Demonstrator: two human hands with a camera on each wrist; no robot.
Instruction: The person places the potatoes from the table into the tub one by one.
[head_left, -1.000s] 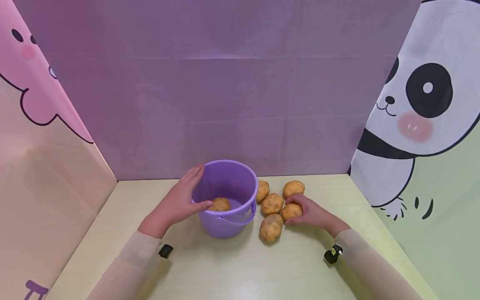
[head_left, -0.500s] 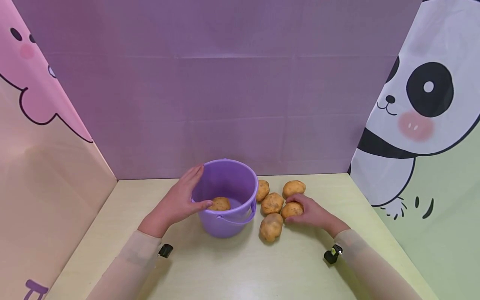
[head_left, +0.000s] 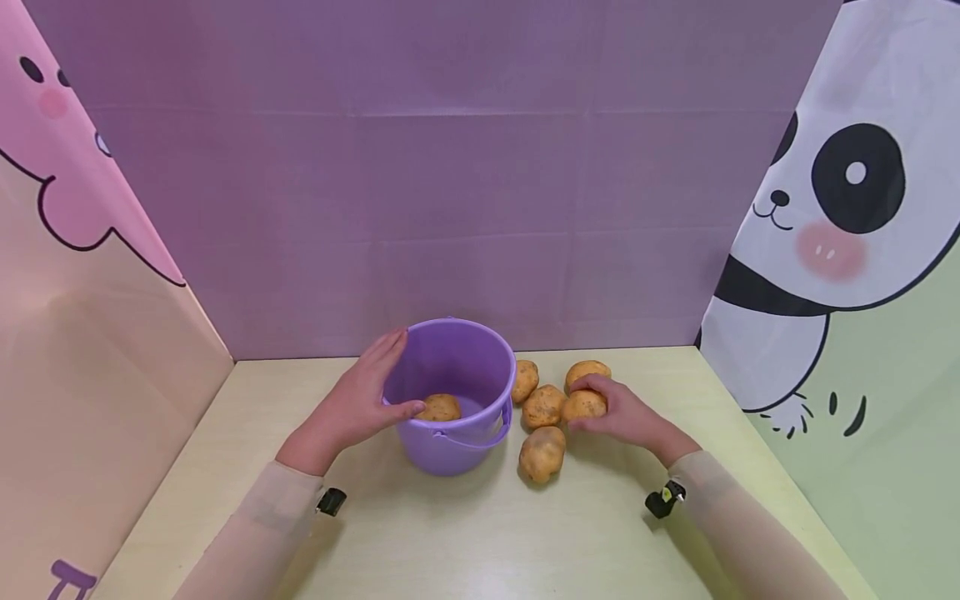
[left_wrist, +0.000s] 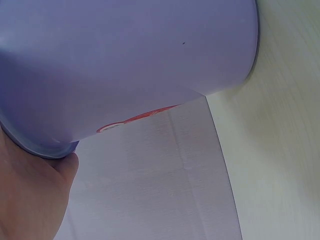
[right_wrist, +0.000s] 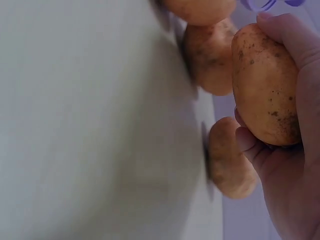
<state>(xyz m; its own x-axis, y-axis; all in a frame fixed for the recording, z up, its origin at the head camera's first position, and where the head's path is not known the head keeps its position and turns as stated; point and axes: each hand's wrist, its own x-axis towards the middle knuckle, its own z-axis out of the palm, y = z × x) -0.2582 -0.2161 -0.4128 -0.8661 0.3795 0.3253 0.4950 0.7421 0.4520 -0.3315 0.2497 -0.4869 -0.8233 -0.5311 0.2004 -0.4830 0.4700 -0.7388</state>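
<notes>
A purple bucket stands upright on the table, with one potato lying inside it. My left hand holds the bucket's rim at the left side, thumb along the front of the rim and fingers toward the back. In the left wrist view the hand shows at the rim of the bucket. My right hand grips a potato between thumb and fingers. The right wrist view shows this brown-specked potato held up off the table.
Between bucket and right hand lie a middle potato, a front potato and a potato partly behind the bucket. Another potato lies behind the right hand. A purple wall closes off the table's back.
My right hand has lifted the potato it grips off the table, moving slightly up and back. The left hand and the bucket have stayed in place.
</notes>
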